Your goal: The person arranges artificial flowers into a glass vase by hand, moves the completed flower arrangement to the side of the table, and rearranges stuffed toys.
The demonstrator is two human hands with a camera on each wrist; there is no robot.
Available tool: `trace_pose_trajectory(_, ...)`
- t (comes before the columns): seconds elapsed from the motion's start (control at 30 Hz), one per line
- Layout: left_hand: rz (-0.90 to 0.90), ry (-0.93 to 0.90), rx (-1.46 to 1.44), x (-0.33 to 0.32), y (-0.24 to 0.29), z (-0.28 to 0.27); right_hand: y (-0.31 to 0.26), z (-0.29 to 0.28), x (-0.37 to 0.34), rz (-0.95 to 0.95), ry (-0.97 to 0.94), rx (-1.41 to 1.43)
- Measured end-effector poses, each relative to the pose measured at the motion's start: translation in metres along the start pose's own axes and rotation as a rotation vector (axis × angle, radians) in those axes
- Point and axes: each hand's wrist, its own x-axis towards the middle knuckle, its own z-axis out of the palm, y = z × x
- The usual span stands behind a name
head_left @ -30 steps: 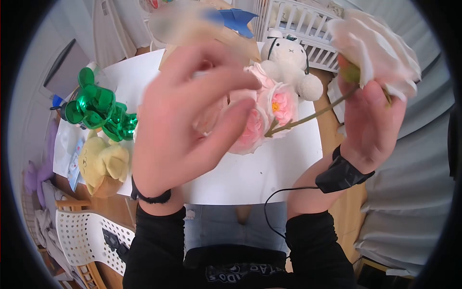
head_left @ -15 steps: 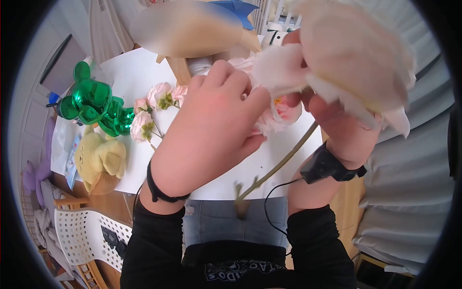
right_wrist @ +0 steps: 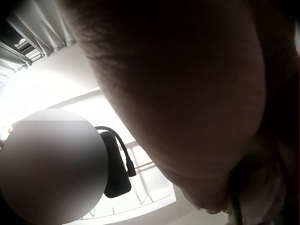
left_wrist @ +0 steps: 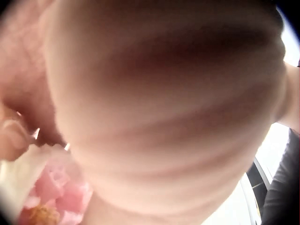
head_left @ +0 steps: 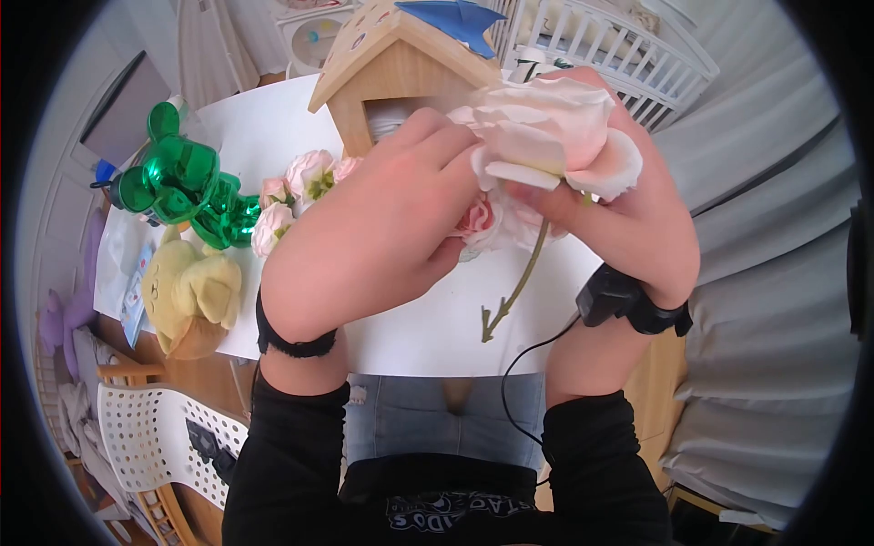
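Right grip [head_left: 642, 209] holds pale rose [head_left: 548, 127], stem [head_left: 522, 284] toward table edge [head_left: 414, 369]; left grip [head_left: 378, 223] state unclear.

Pale lettering [head_left: 460, 514] on front of black top [head_left: 446, 482]: upper row looks like "STAC", lower row like "Do's" (small and warped, so reading unsure). Print on blue-and-white packet [head_left: 137, 298] too small to read.

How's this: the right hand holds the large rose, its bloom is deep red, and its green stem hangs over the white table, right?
No: the bloom is pale pink, not deep red, as the head view shows. The right hand holds the large rose, its green stem over the white table.
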Motion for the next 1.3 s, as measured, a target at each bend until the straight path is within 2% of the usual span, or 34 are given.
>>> trace_pose_trajectory(0.07,0.01,-0.028,-0.051,0.002,-0.001,-0.001,-0.01,-0.003,-0.006,0.173,0.059,-0.044)
trace_pose_trajectory(0.1,0.009,-0.029,-0.051,0.002,-0.002,-0.003,-0.011,-0.003,-0.007,0.173,0.06,-0.042)
trace_pose_trajectory(0.17,0.051,-0.145,-0.065,0.0,-0.005,-0.007,-0.011,-0.003,-0.007,0.25,0.134,-0.111)
trace_pose_trajectory(0.27,-0.011,-0.202,-0.145,0.0,-0.002,-0.016,-0.009,-0.001,-0.006,0.199,0.118,-0.169)
trace_pose_trajectory(0.37,0.021,-0.199,-0.128,0.002,0.0,-0.02,-0.017,0.003,-0.003,0.288,0.154,-0.078)
trace_pose_trajectory(0.5,-0.038,-0.177,-0.121,0.003,-0.008,-0.009,-0.011,0.006,-0.002,0.277,0.185,-0.05)
trace_pose_trajectory(0.57,0.034,-0.04,-0.067,0.002,-0.012,-0.001,-0.004,0.005,-0.004,0.096,0.187,-0.131)
trace_pose_trajectory(0.7,0.023,0.023,-0.044,0.004,-0.01,0.001,-0.003,0.004,-0.006,0.142,0.168,-0.128)
trace_pose_trajectory(0.77,0.027,0.009,-0.04,0.005,-0.009,0.0,0.004,0.006,-0.001,-0.016,0.19,-0.163)
trace_pose_trajectory(0.87,-0.01,-0.004,-0.067,0.004,-0.008,-0.002,-0.001,0.014,0.0,0.042,0.267,-0.087)
trace_pose_trajectory(0.97,0.01,-0.028,-0.068,0.003,-0.012,0.0,-0.01,0.031,-0.003,-0.016,0.304,0.055)
trace_pose_trajectory(1.07,0.007,-0.032,-0.078,0.002,-0.014,-0.001,-0.018,0.018,0.001,-0.062,0.236,0.207)
trace_pose_trajectory(1.1,0.007,-0.032,-0.079,0.002,-0.015,-0.002,-0.009,0.015,0.001,-0.062,0.237,0.207)
trace_pose_trajectory(1.17,0.009,-0.048,-0.088,0.001,-0.018,-0.002,0.013,0.013,0.001,-0.066,0.269,-0.067)
trace_pose_trajectory(1.2,0.009,-0.048,-0.088,0.001,-0.018,-0.002,0.004,0.021,0.001,-0.066,0.269,-0.067)
trace_pose_trajectory(1.27,0.017,-0.057,-0.092,0.002,-0.017,-0.003,-0.019,0.041,0.0,0.142,0.479,0.025)
trace_pose_trajectory(1.3,0.016,-0.057,-0.092,0.002,-0.018,-0.003,-0.018,0.04,0.001,0.142,0.478,0.025)
